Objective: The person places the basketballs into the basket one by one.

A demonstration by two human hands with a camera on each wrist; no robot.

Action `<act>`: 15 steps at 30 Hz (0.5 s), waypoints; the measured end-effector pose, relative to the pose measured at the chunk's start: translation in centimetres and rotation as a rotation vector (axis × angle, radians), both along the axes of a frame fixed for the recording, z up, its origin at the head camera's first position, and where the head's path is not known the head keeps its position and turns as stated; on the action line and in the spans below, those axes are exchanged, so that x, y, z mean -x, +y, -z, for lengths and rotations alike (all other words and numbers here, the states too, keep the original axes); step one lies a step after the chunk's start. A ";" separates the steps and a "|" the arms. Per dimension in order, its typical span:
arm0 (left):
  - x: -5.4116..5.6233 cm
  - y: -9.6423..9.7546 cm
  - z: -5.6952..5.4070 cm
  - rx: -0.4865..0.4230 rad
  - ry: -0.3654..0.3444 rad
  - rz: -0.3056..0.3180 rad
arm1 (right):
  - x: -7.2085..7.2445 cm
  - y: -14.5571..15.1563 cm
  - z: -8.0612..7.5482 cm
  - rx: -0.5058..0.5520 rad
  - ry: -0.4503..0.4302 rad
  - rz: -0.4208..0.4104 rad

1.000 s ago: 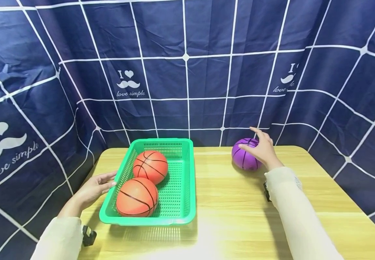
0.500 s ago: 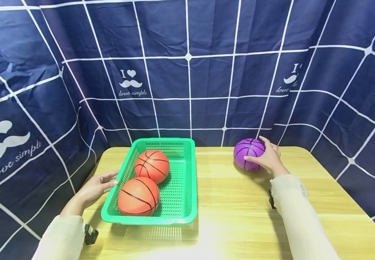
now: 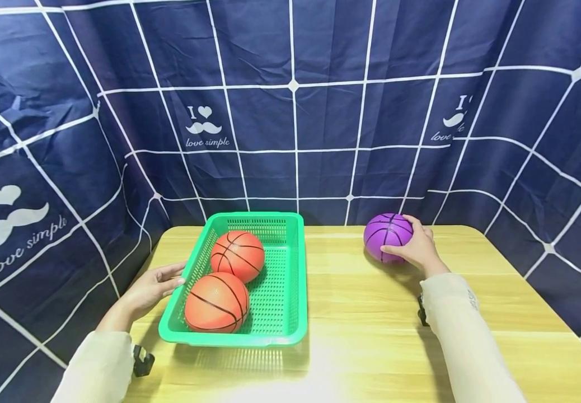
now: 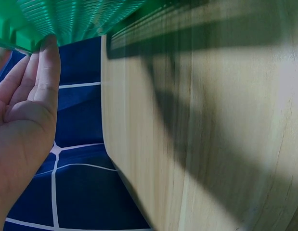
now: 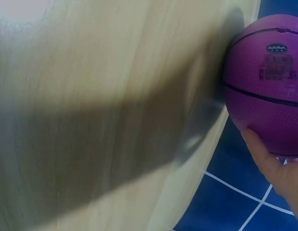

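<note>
A purple basketball point(image 3: 388, 237) with black lines sits near the back edge of the table, right of centre. My right hand point(image 3: 418, 246) grips it from the right, thumb on the near side and fingers around the far side; in the right wrist view the thumb point(image 5: 258, 151) presses on the ball's skin. Two orange basketballs, a far one point(image 3: 237, 256) and a near one point(image 3: 217, 303), lie along the left side of a green plastic basket point(image 3: 298, 291). My left hand point(image 3: 150, 288) touches the basket's left rim with nearly straight fingers point(image 4: 48, 72).
The basket stands on the left half of a light wooden table point(image 3: 356, 313). A dark blue curtain point(image 3: 321, 123) with white grid lines hangs behind the table and along both sides.
My right hand has come down to the right of the purple basketball and closed around it. My left hand has stayed at the basket's rim; the view has shifted slightly.
</note>
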State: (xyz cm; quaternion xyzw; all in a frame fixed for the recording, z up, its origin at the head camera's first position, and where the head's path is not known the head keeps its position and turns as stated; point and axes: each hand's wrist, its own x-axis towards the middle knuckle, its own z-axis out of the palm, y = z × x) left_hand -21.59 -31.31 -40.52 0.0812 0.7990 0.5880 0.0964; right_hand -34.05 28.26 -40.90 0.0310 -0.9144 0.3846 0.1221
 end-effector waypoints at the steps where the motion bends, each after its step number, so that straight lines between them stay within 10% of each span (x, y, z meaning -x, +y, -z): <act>1: 0.0 0.0 0.0 -0.001 0.000 0.000 | 0.0 0.0 0.1 0.003 0.005 0.001; 15: 0.0 0.1 -0.1 0.000 0.006 -0.013 | 0.5 -0.8 -0.3 0.061 0.141 -0.013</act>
